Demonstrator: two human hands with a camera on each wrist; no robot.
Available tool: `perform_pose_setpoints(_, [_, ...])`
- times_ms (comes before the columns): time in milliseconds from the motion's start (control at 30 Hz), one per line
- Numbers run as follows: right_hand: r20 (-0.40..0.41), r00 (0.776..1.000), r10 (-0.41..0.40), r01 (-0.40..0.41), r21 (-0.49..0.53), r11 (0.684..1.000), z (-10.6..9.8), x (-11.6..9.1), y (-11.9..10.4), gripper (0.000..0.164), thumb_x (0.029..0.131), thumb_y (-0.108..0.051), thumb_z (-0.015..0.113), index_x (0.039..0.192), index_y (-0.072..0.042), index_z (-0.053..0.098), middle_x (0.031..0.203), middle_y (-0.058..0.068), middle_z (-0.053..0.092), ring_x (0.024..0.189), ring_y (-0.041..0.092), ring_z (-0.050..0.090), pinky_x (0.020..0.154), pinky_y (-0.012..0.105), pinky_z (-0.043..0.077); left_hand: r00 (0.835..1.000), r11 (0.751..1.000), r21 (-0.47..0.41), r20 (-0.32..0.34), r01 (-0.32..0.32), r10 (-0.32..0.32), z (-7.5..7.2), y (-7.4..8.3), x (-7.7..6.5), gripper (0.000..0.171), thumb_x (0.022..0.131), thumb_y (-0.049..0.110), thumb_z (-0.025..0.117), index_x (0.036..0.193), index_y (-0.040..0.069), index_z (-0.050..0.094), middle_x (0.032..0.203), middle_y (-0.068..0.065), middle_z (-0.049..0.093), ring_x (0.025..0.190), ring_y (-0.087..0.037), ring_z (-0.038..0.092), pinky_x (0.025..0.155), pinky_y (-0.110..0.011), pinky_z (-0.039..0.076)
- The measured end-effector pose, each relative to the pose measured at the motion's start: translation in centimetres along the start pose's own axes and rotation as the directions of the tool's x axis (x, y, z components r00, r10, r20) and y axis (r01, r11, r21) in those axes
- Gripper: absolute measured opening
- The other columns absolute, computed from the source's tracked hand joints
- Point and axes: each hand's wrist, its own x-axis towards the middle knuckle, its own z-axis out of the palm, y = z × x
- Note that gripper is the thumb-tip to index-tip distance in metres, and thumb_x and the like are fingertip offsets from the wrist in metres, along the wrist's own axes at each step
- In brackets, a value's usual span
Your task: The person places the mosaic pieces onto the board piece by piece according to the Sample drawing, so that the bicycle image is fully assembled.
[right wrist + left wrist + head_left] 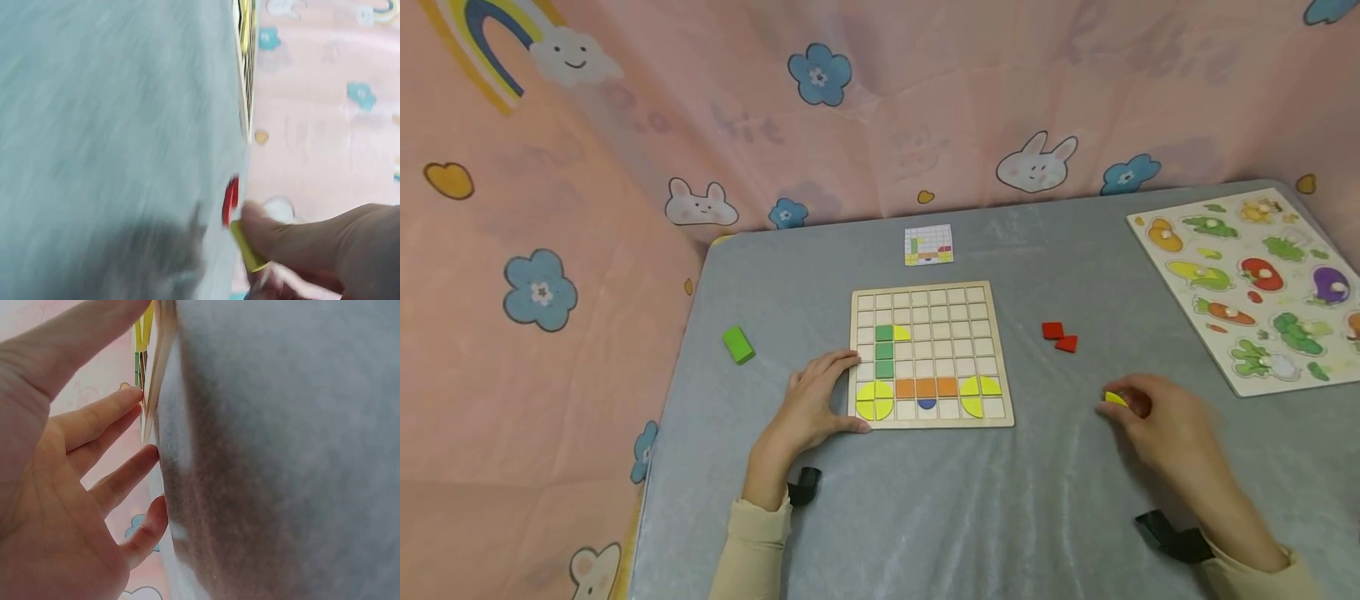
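A square wooden grid board (933, 425) lies on the grey cloth. On it are green squares (884, 351), orange squares (927, 387), yellow quarter-round pieces (866, 409) and a blue half-round piece (927, 403). My left hand (808, 407) rests against the board's left edge with fingers spread, the thumb at the near left corner. To the right of the board, my right hand (1168, 423) pinches a small yellow piece (1116, 399) between thumb and fingers. The right wrist view shows this yellow piece (249, 247) edge-on, partly covered by the thumb.
A small pattern card (928, 244) lies behind the board. Red pieces (1052, 331) sit right of it, a green block (739, 344) left. A vegetable puzzle board (1262, 275) lies at the far right. Printed pink cloth (880, 125) hangs behind the table.
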Motion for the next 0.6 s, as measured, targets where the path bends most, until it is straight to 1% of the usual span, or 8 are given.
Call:
perform_pose_setpoints(67, [-0.009,0.998,-0.064,0.064,0.019,0.998,0.4,0.3,-1.0,0.019,0.083,-0.006,0.090,0.097,-0.001,0.078,0.075,0.005,0.063,0.068,0.015,0.049,0.058,0.026,0.035,1.000,1.000,0.000,0.000,0.000,0.000,0.0,0.0,0.0,0.099,0.072,0.031,0.100,0.157,0.013,0.052,0.166,-0.003,0.045,0.156,-0.030,0.037,0.113,-0.060,0.030])
perform_pose_setpoints(133, [0.002,0.994,-0.105,0.105,0.061,0.993,0.9,0.6,-2.1,0.019,0.082,-0.004,0.089,0.098,-0.002,0.078,0.078,0.006,0.068,0.069,0.014,0.054,0.059,0.023,0.040,1.000,1.000,0.000,-0.002,0.000,0.000,0.0,0.0,-0.1,0.099,0.072,0.031,0.100,0.157,0.013,0.052,0.166,-0.003,0.045,0.156,-0.030,0.038,0.113,-0.060,0.031])
perform_pose_setpoints(233, [0.057,0.988,-0.141,0.133,0.127,0.983,1.8,0.9,-3.6,0.020,0.083,0.000,0.087,0.100,-0.003,0.076,0.084,0.007,0.074,0.072,0.014,0.062,0.063,0.022,0.049,1.000,1.000,0.000,-0.004,0.001,-0.001,0.0,-0.1,-0.1,0.099,0.072,0.031,0.100,0.157,0.013,0.052,0.166,-0.003,0.045,0.156,-0.030,0.038,0.112,-0.060,0.031])
perform_pose_setpoints(333, [0.106,0.978,-0.180,0.157,0.197,0.968,2.6,1.1,-4.9,0.021,0.083,0.001,0.087,0.099,-0.005,0.076,0.086,0.005,0.077,0.073,0.013,0.067,0.066,0.021,0.053,1.000,1.000,-0.001,-0.005,0.002,-0.002,0.0,-0.1,-0.1,0.099,0.072,0.031,0.100,0.157,0.013,0.052,0.166,-0.003,0.045,0.156,-0.030,0.038,0.111,-0.059,0.031])
perform_pose_setpoints(433, [0.143,0.970,-0.197,0.161,0.232,0.959,3.4,1.4,-6.0,0.019,0.082,-0.003,0.090,0.096,-0.008,0.078,0.084,0.002,0.078,0.072,0.011,0.065,0.065,0.023,0.050,1.000,1.000,-0.003,-0.008,-0.003,0.003,0.0,-0.1,0.0,0.099,0.072,0.031,0.100,0.157,0.013,0.052,0.166,-0.003,0.045,0.156,-0.030,0.038,0.110,-0.058,0.031])
perform_pose_setpoints(600, [0.201,0.964,-0.171,0.123,0.231,0.965,4.5,1.9,-6.9,0.017,0.082,-0.010,0.092,0.094,-0.009,0.080,0.085,0.000,0.076,0.077,0.013,0.065,0.070,0.027,0.048,1.000,1.000,-0.004,-0.009,-0.009,0.009,0.1,-0.2,0.0,0.099,0.072,0.031,0.100,0.156,0.013,0.052,0.166,-0.003,0.045,0.156,-0.029,0.038,0.109,-0.057,0.032])
